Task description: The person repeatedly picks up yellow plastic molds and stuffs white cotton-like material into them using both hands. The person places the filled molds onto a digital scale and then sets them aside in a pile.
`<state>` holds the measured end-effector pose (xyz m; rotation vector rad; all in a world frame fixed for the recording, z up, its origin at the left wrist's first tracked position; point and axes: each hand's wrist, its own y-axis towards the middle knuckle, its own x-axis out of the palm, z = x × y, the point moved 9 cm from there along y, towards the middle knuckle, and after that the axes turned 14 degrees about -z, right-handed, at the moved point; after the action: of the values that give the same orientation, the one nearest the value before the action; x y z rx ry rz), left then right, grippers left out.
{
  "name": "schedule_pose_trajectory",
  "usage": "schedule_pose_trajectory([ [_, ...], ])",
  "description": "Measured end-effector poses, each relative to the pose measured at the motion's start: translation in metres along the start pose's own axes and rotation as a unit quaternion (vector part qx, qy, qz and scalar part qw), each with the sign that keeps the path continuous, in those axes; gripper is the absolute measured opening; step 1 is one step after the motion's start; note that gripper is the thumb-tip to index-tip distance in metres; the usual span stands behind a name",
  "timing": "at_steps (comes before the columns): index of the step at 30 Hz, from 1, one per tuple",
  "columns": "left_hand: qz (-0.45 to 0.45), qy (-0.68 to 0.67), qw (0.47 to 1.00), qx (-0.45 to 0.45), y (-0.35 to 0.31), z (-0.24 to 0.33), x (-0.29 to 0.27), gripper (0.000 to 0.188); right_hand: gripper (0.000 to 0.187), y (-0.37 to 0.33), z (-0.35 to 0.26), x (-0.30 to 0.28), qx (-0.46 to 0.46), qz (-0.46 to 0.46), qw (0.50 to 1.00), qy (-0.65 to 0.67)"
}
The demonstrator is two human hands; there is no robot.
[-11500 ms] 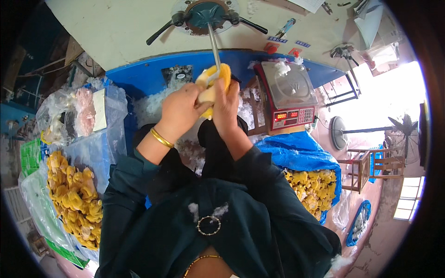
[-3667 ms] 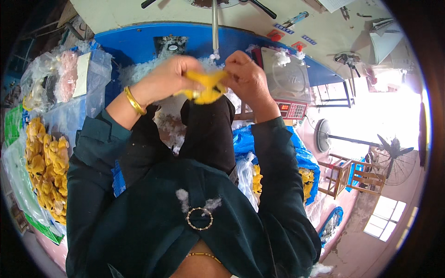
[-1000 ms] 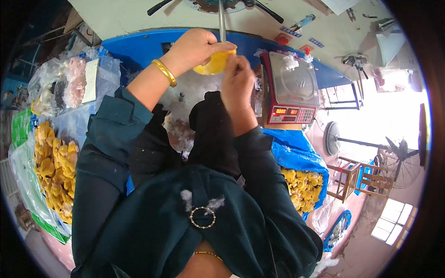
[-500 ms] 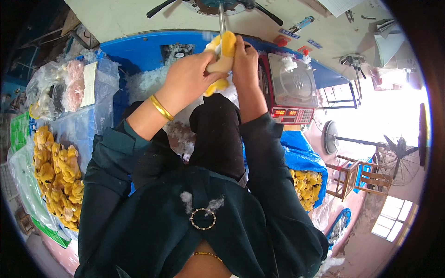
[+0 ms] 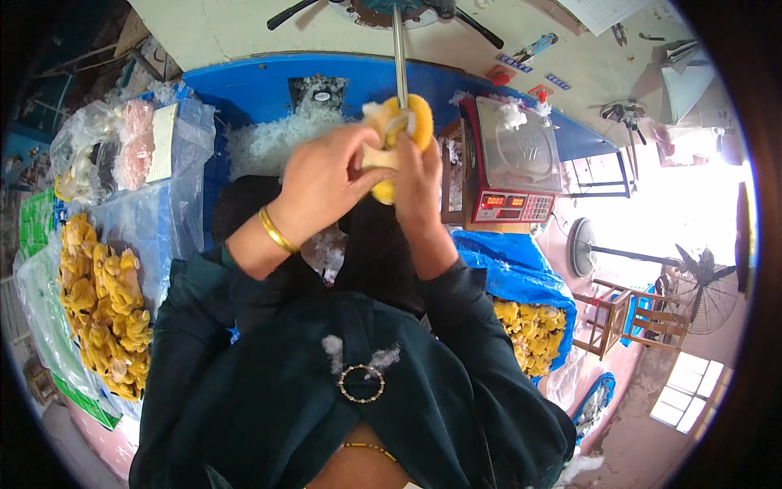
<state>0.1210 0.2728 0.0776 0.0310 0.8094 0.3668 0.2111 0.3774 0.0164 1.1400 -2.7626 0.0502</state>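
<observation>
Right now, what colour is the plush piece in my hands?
The plush piece is bright yellow with some cream, seen best in the head view.

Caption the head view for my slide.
Both hands grip a yellow plush at the end of the metal tube, left of a red scale.

The left hand point(image 5: 326, 181) and right hand point(image 5: 419, 183) are holding a yellow plush point(image 5: 421, 118) at the lower end of a metal tube point(image 5: 400, 57); a red scale point(image 5: 525, 159) is standing to the right, white fluff point(image 5: 511, 116) resting near its far edge; yellow pieces point(image 5: 106, 306) are lying heaped amid clear plastic point(image 5: 183, 208) at left; more are filling a blue bag point(image 5: 521, 261).
</observation>
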Motion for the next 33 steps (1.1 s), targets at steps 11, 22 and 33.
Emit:
schedule_pose_trajectory([
  [11, -0.135, -0.422, 0.878, -0.180, 0.036, -0.040, 0.039, 0.047, 0.034, 0.087, 0.018, 0.002, 0.161, -0.106, 0.955, 0.227],
  [22, 0.011, 0.144, 0.988, -0.050, 0.101, -0.039, 0.044, 0.020, 0.034, 0.179, 0.010, -0.004, -0.124, -0.260, 0.950, -0.120],
  [33, -0.102, -0.176, 0.977, -0.069, 0.055, -0.023, 0.048, 0.033, 0.028, 0.147, 0.012, -0.019, -0.030, -0.148, 0.971, -0.184],
])
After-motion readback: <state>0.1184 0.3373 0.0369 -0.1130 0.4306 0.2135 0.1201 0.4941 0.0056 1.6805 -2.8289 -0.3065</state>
